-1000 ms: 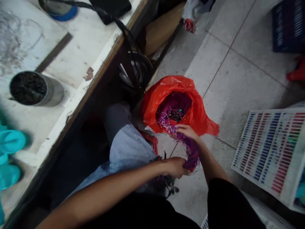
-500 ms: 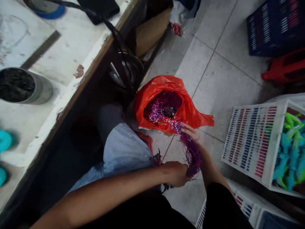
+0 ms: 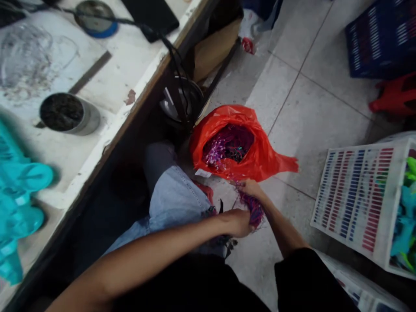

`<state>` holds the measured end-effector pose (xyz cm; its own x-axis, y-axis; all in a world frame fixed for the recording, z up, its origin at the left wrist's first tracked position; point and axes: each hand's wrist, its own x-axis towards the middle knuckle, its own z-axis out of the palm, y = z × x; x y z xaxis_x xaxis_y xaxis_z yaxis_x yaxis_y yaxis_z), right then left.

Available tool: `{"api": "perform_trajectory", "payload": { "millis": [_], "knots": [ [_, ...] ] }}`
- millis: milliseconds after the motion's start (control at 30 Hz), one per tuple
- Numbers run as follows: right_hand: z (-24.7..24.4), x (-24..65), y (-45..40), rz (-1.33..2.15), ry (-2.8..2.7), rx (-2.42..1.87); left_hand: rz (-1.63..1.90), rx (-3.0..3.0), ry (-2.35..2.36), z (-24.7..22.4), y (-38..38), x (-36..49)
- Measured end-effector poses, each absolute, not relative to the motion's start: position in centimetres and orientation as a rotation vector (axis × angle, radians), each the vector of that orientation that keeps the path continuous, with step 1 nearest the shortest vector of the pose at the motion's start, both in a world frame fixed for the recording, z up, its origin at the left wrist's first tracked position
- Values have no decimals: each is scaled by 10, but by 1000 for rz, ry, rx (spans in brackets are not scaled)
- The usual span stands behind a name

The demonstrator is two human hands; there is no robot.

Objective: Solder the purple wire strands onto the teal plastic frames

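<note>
You look down past your denim-covered leg (image 3: 177, 197) at a grey tiled floor (image 3: 325, 117), both bare hands close together in front of you. Your left hand (image 3: 239, 222) is closed around the lower part of a bundle of thin purple strands (image 3: 256, 213). Your right hand (image 3: 251, 189) is narrowed around the upper part of the same bundle, its fingers curled near the rim of an open red plastic bag (image 3: 277, 162). The bundle bends between your two hands, just outside the bag. Inside the bag lies a tangled mass of purple strands (image 3: 242, 135) with pale, shiny bits and some dark green ones. Dark, thin pieces (image 3: 230, 246) show below your left wrist; what they are is unclear.

To the left, a worn white table (image 3: 120, 65) carries a can with dark contents (image 3: 91, 119), bright turquoise plastic parts (image 3: 37, 177) and a flat black object (image 3: 154, 17). To the right stands a white slatted basket (image 3: 354, 197) holding turquoise and lime-green pieces (image 3: 404, 221), with a dark blue crate (image 3: 380, 41) and a red plastic object (image 3: 394, 97) beyond it.
</note>
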<state>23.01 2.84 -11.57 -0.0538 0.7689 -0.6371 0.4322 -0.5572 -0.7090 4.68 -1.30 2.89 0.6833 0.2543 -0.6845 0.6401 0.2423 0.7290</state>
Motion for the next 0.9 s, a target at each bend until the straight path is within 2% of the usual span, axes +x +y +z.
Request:
{"api": "perform_trajectory", "payload": {
  "millis": [200, 367, 633, 900],
  "knots": [
    [-98, 253, -4, 1588, -1193, -1933, -515, 1642, 644, 41, -29, 53],
    [-113, 248, -19, 1594, -1265, -1963, -606, 1709, 609, 44, -35, 55],
    [-142, 224, 42, 1377, -1625, -2062, -685, 1684, 600, 42, -23, 54],
    [-190, 168, 78, 1742, -1879, -1868, -653, 1647, 657, 38, -18, 50]
  ]
}}
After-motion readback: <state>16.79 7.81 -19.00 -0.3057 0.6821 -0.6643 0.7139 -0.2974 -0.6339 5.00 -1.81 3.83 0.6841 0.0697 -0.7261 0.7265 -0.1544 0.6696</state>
